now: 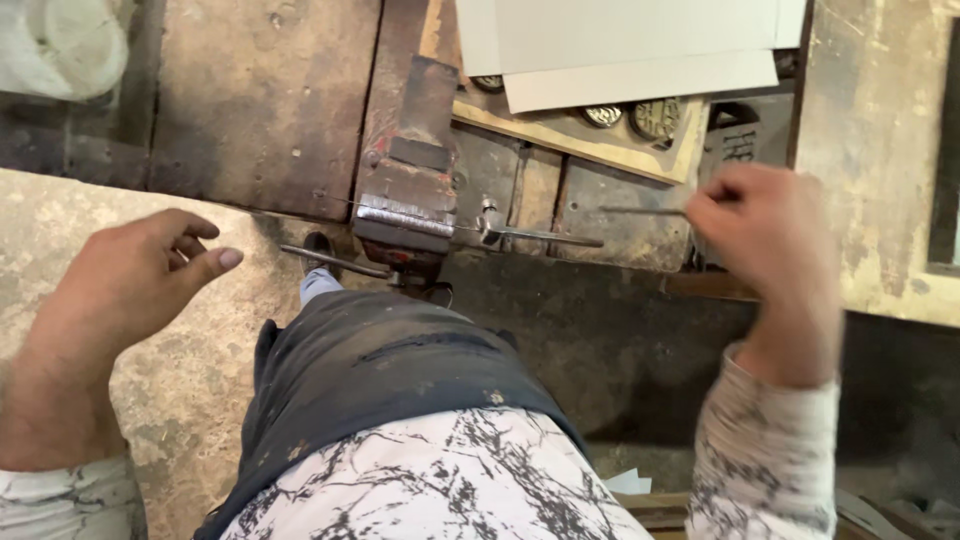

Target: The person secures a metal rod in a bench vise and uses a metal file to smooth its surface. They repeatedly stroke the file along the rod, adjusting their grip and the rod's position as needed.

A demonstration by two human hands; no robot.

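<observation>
The right hand (765, 235) pinches a thin metal rod (640, 211) by its right end — likely light, stiff, slippery — while the left hand (140, 275) hangs loosely curled, empty.

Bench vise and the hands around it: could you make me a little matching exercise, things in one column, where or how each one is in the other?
Things
1. left hand
2. right hand
3. bench vise
4. pale sheets

Places or states
A. stacked at the top of the picture, on the workbench
B. closed around a thin metal rod
C. empty, fingers loosely curled, above the stone floor
D. fixed at the bench edge, just ahead of the person's knee

Pairs: 1-C, 2-B, 3-D, 4-A
</observation>
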